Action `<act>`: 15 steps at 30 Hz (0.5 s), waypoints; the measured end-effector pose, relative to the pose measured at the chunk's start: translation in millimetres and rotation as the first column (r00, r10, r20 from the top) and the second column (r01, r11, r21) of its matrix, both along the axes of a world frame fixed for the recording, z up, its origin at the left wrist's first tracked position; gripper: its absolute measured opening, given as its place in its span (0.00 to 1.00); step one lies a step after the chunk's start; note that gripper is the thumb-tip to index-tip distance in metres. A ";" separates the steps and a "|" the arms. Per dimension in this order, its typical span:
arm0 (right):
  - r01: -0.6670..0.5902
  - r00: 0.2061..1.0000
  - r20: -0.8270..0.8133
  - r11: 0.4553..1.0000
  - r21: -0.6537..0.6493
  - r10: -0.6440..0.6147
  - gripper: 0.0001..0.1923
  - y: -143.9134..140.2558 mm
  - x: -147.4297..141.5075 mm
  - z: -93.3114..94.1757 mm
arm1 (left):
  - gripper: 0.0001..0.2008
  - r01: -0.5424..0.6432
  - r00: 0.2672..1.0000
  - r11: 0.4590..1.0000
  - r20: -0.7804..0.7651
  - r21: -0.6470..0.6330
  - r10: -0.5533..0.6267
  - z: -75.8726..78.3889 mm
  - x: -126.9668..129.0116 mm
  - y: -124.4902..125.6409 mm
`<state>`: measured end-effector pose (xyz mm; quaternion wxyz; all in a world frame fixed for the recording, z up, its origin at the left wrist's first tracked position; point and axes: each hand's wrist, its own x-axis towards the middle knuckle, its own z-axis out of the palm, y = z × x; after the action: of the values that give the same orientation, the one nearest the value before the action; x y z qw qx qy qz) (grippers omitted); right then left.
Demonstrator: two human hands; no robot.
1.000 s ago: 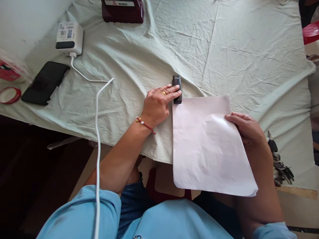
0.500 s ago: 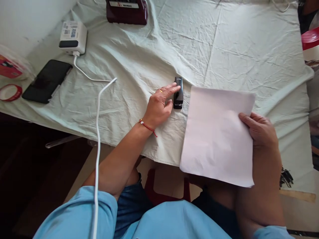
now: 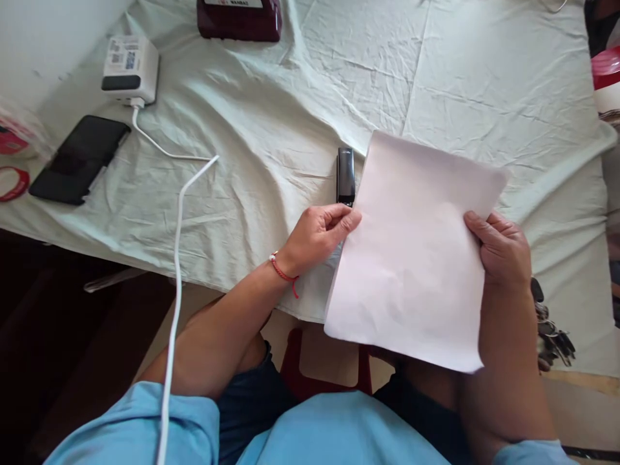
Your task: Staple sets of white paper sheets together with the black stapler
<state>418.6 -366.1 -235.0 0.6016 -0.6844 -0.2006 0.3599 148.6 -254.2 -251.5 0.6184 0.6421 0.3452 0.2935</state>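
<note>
- Left hand (image 3: 317, 236) – fingers curled, pinching the left edge of the white paper sheet (image 3: 411, 252) between thumb and fingertips; red string bracelet (image 3: 283, 274) on the wrist.
- Right hand (image 3: 501, 252) – closed on the sheet's right edge, thumb on top, fingers hidden under the paper.
- Paper sheet held between both hands, tilted, raised over the near table edge; its lower part hangs past the edge, over the person's lap.
- Black stapler (image 3: 345, 176) lies on the pale green tablecloth (image 3: 271, 129), just beyond the left hand's fingertips and just beside the sheet's upper left edge – neither hand touches it.
- White cable (image 3: 177, 258) runs from the near left up across the cloth.
- White charger box (image 3: 129, 70) at far left, with its own thin lead plugged in; black phone (image 3: 78, 159) lies face up near it.
- Dark red device (image 3: 239, 18) at the far edge, cut off by the frame.
- Red tape roll (image 3: 12, 184) at the left border.
- Bunch of keys (image 3: 549, 326) on the cloth right of the right forearm, partly hidden.
- Light blue sleeves (image 3: 339, 433) at the bottom.
</note>
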 end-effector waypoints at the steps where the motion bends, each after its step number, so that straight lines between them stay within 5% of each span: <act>1: -0.006 1.000 -0.005 1.000 0.009 0.006 0.16 0.2 -1.5 -0.4 | 0.24 0.036 0.999 0.999 -0.006 -0.016 -0.036 -1.9 -0.7 -0.5; 4: -0.040 0.999 -0.027 0.999 0.036 0.041 0.17 1.3 -2.4 -3.6 | 0.19 0.028 1.000 0.997 -0.007 -0.066 -0.029 -8.5 -2.9 0.6; 10: -0.133 0.989 -0.065 0.991 0.015 0.134 0.21 2.4 1.9 -15.6 | 0.27 -0.220 0.975 0.970 -0.014 -0.099 0.220 -16.9 -4.5 4.1; 15: -0.134 0.991 -0.011 0.991 0.020 0.135 0.19 1.6 4.3 -21.2 | 0.15 -0.266 0.964 0.964 0.019 -0.028 0.266 -18.4 -1.4 6.6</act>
<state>422.9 -364.5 -256.2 0.5838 -0.6612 -0.2461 0.4018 147.1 -247.5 -269.9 0.5852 0.5788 0.4251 0.3766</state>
